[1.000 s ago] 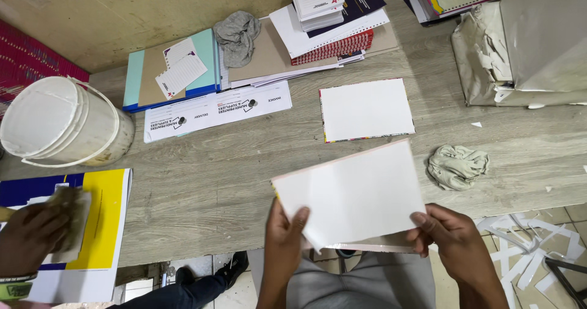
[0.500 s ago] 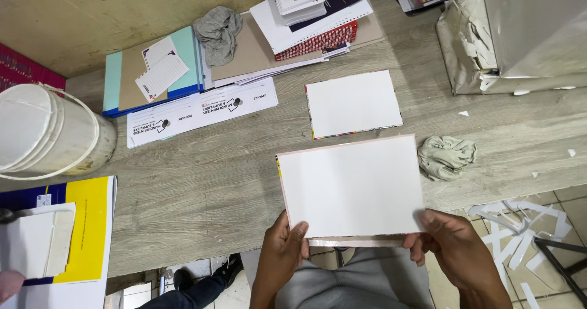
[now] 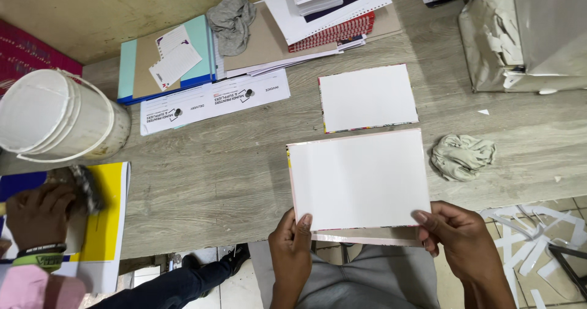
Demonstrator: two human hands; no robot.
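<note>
Head view | your left hand [image 3: 292,243] and right hand [image 3: 455,238] pinch white sheet stack [image 3: 358,179] by its lower corners | risk: loose sheets may slip askew.

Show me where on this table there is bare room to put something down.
Bare wood lies between the white bucket, the printed slips and the held white sheet. A smaller patch lies right of the crumpled rag. The back edge is crowded with stacked books.

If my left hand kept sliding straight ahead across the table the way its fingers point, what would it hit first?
The left hand points away along the white sheet it holds. Beyond that sheet, probably the smaller white sheet lying on the table, though depth is unclear.
</note>
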